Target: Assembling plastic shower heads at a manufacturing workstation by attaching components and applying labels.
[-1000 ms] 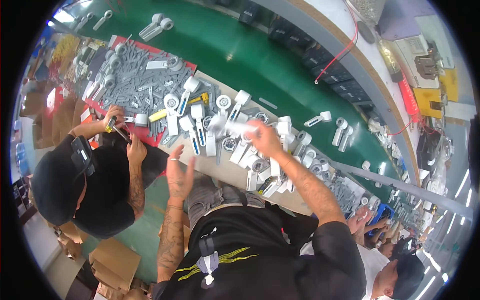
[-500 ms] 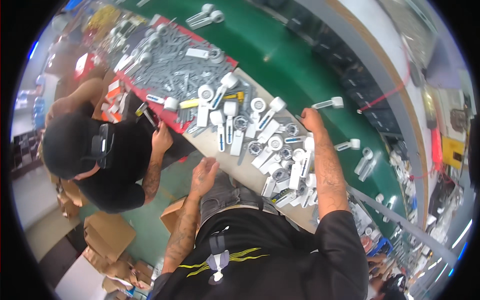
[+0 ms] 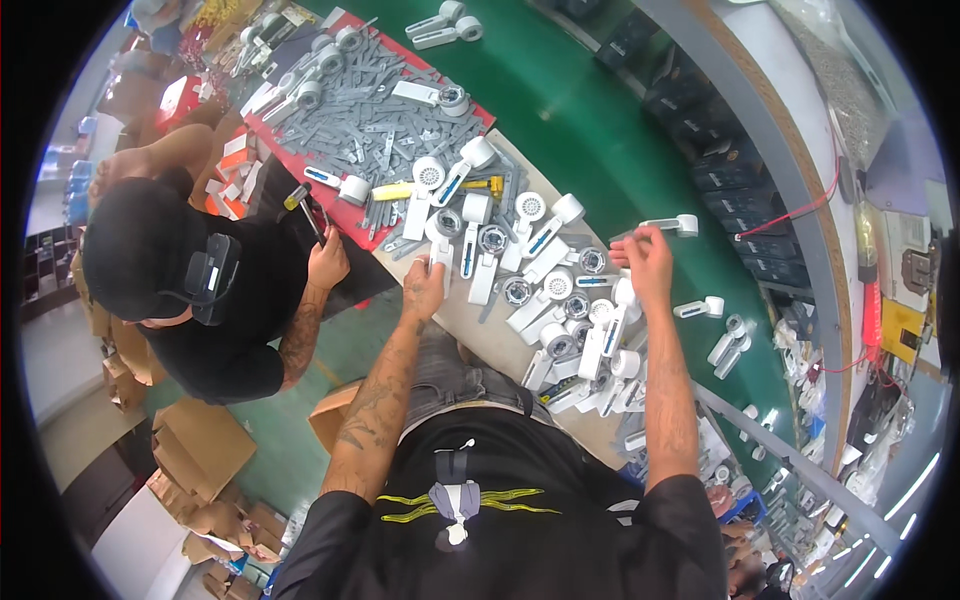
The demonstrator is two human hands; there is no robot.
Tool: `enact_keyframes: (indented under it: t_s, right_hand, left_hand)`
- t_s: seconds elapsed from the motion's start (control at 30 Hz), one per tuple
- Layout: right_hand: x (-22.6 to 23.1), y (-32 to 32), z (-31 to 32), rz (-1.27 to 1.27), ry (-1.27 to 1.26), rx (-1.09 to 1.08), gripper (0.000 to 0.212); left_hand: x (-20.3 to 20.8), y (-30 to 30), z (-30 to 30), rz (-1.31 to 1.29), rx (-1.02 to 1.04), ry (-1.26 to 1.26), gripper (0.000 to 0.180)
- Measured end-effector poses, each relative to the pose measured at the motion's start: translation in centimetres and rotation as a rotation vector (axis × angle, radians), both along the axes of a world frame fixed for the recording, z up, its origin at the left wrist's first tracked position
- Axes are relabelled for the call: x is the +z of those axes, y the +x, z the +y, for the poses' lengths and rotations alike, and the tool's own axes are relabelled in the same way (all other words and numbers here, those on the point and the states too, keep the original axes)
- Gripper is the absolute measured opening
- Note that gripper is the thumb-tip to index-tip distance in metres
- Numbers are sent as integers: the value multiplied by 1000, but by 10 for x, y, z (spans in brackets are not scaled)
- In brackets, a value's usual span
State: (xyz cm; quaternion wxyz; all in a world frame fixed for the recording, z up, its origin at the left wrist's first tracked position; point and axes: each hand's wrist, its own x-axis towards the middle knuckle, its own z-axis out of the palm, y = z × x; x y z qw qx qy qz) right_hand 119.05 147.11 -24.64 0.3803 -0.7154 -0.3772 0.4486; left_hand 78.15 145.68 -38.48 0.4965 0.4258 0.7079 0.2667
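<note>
A white handheld fan (image 3: 668,226) is pinched in the fingers of the right hand (image 3: 645,262) over the green conveyor belt (image 3: 590,120), just past the bench (image 3: 500,345) edge. A 2nd white fan (image 3: 441,252) on the bench is gripped by the left hand (image 3: 424,290), fingers closed round its handle.
</note>
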Motion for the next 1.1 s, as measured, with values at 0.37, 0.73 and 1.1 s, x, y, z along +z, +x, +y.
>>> enact_keyframes:
  t_s: [0.37,0.73,1.1]
  right_hand:
    - [44,-141,-83,467,166,50,18]
    - [113,-200,-121,237,237,351,31]
    - [111,-200,-130,-122,503,462,38]
  left_hand:
    - [142,-2,-53,-1071,248,-22,46]
    - [218,9,-78,-687,-55,62,60]
    - [223,9,-87,-800,-192,54,46]
